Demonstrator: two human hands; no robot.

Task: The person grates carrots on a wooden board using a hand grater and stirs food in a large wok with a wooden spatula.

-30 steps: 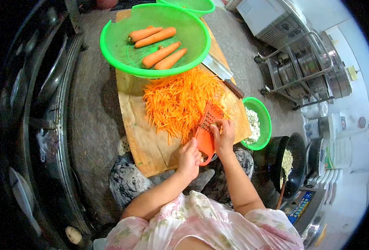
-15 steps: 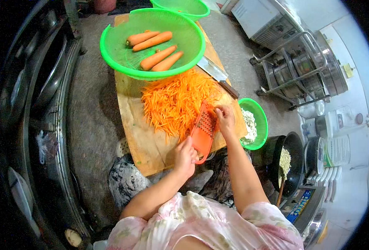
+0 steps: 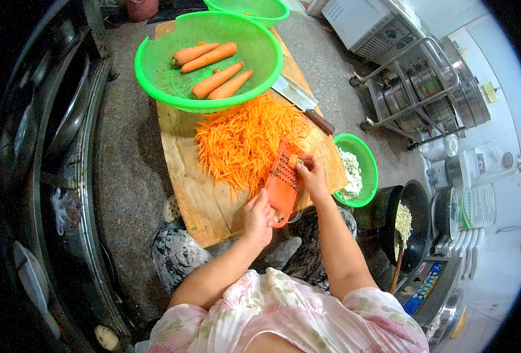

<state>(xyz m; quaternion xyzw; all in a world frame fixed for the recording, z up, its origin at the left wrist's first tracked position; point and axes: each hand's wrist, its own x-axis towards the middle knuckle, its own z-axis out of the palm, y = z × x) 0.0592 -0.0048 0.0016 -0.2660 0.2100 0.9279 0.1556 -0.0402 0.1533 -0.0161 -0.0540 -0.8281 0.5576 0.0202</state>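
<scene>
My left hand is closed round the lower end of an orange grater, which slants over the wooden board. In my right hand I pinch a short carrot piece against the toothed upper part of the grater. A large heap of shredded carrot lies on the board, beside and beyond the grater. Past the heap, a green plastic basket with a broken rim holds several whole carrots.
A cleaver lies at the board's right edge. To the right stand a green basket of white chopped food, a black wok with pale food and a wooden-handled utensil, and a wheeled trolley with metal pots. Metal shelving runs along the left.
My right hand has shifted slightly along the grater, so the carrot piece now shows between the fingers. The whole view has moved a little; my left hand keeps its hold.
</scene>
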